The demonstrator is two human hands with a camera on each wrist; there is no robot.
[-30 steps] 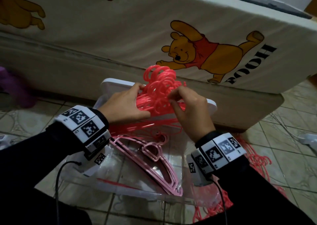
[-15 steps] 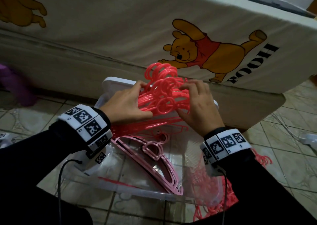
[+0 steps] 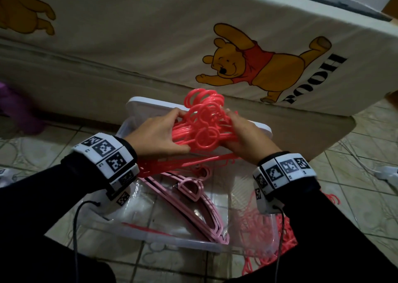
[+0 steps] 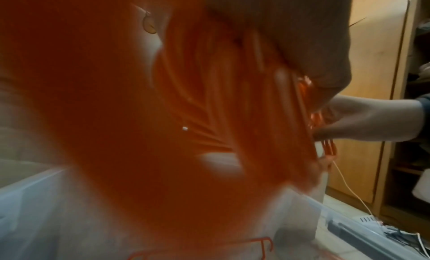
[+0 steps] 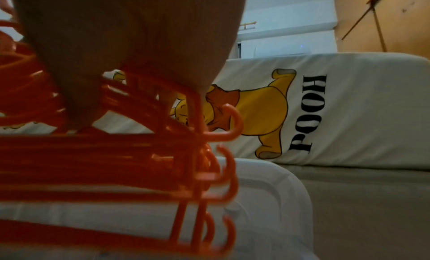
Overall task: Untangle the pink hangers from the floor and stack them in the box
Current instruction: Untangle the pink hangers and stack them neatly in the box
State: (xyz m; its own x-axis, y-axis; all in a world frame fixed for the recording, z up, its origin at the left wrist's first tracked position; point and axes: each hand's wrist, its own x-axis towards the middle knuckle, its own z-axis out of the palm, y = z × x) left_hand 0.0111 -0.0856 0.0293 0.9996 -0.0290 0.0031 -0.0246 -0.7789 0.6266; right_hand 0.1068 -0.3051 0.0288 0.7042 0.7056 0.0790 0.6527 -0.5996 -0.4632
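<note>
Head view: left hand [image 3: 159, 135] and right hand [image 3: 245, 138] both clench a bundle of coral-pink plastic hangers [image 3: 204, 127], held above the clear plastic storage box [image 3: 172, 243]. Pale pink flat hangers [image 3: 200, 200] lie inside the box. More tangled coral hangers [image 3: 288, 239] sit on the tiled floor [image 3: 355, 188] just right of it. A cream bear-print mattress [image 3: 150, 34] stands close behind, with the white box lid [image 3: 142, 106] leaning against it.
</note>
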